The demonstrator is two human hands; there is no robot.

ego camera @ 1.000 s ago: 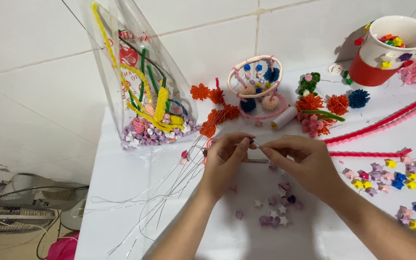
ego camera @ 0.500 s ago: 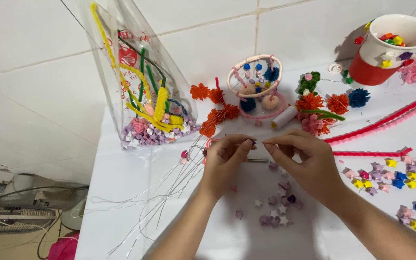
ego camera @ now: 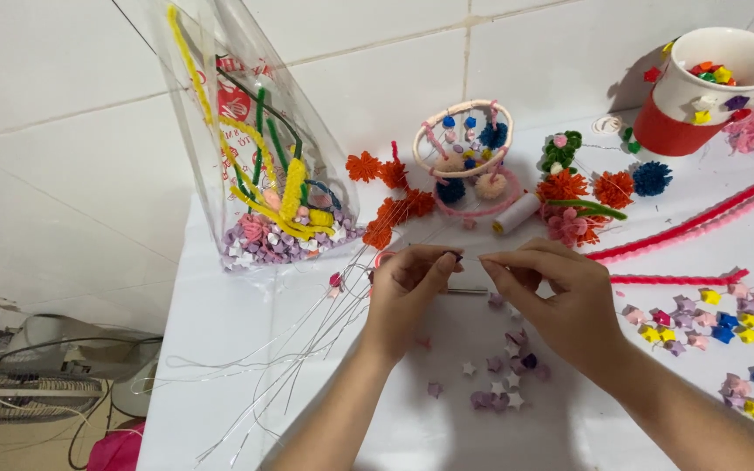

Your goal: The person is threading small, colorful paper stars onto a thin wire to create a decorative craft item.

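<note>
Nearest, below the white thread spool [ego camera: 515, 213], purple paper stars [ego camera: 503, 388] lie on the table; above them the left hand [ego camera: 407, 292] pinches what looks like a small dark bead [ego camera: 455, 256], while the right hand [ego camera: 560, 296] pinches a thin thread [ego camera: 475, 259] touching it.

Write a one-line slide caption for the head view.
Left hand and right hand pinch a tiny bead above scattered paper stars.

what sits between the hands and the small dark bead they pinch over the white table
Nothing visible: the left hand pinches the small dark bead directly, and the right hand fingertips meet it along a thin clear thread.
</note>
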